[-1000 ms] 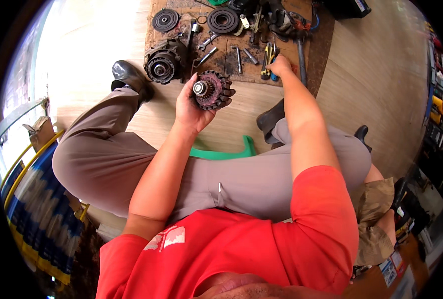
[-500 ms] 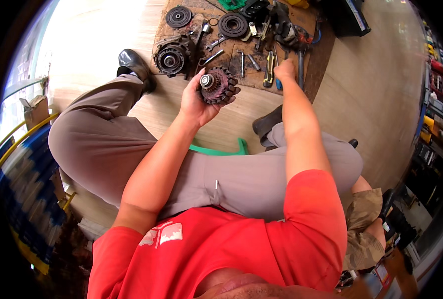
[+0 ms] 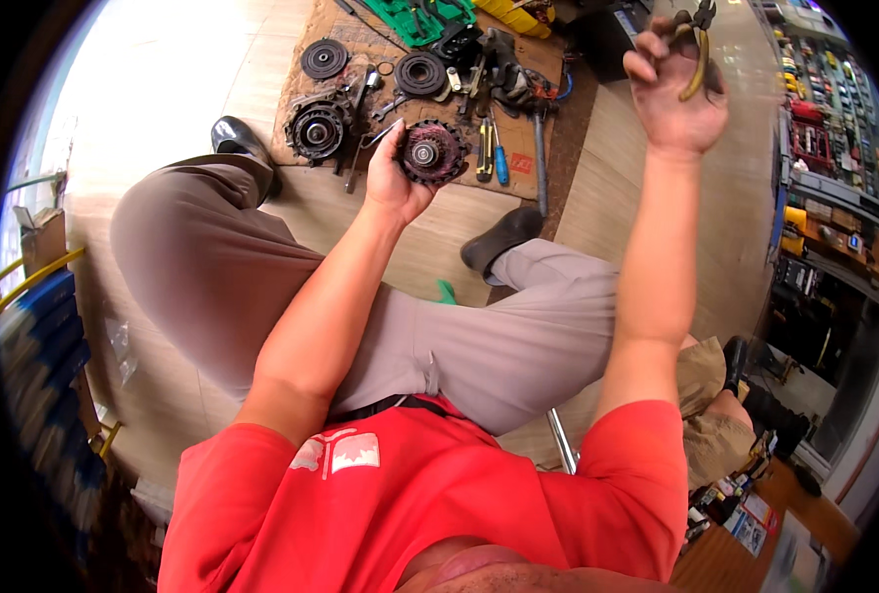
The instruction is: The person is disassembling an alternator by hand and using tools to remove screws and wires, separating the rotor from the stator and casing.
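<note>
My left hand [image 3: 396,186] grips a dark toothed rotor [image 3: 431,150] with a silver centre, below the parts on a stained cardboard mat [image 3: 518,133]. My right hand [image 3: 678,117] is raised at the upper right, holding yellow-handled cutting pliers [image 3: 698,67], jaws upward. On the cardboard lie a round housing [image 3: 316,130], two dark pulleys [image 3: 326,58] [image 3: 420,75], wrenches, a yellow-handled tool [image 3: 484,153], a blue screwdriver [image 3: 501,166] and a long metal bar [image 3: 540,163].
A green case [image 3: 410,20] and black box [image 3: 605,42] sit behind. My legs straddle the space before the cardboard. Blue stock on a yellow rack [image 3: 49,336] is at left, stocked shelves [image 3: 825,119] at right. Another person's leg [image 3: 716,435] shows at lower right.
My right hand has lifted from among the tools up and rightward, now with pliers in it. The view has shifted, and my left hand still holds the rotor.
</note>
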A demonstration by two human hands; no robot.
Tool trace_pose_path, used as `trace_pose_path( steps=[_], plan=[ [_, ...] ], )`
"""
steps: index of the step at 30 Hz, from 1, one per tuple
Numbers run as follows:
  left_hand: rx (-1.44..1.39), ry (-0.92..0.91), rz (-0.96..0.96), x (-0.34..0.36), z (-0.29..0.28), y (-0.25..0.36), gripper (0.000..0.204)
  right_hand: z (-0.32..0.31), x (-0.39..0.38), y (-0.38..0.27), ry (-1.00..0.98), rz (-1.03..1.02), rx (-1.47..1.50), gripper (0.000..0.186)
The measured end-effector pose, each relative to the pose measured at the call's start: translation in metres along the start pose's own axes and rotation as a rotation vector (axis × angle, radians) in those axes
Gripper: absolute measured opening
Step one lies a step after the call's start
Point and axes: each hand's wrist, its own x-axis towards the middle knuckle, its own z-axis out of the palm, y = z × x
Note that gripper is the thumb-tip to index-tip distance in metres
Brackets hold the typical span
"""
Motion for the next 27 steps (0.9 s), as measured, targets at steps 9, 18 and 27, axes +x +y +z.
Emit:
trace_pose_path(
  steps=[9, 18, 27],
  plan=[
    [-0.065, 0.004, 0.109, 0.005, 0.006, 0.013, 0.055, 0.068, -0.087, 0.146, 0.522, 0.769, -0.911, 0.039],
    [-0.020, 0.024, 0.166, 0.007, 0.003, 0.014, 0.041, 0.046, -0.082, 0.166, 0.616, 0.930, -0.958, 0.034],
    [-0.003, -0.029, 0.172, 0.004, 0.007, 0.015, 0.046, 0.033, -0.088, 0.172, 0.584, 0.890, -1.064, 0.030]
  ],
)
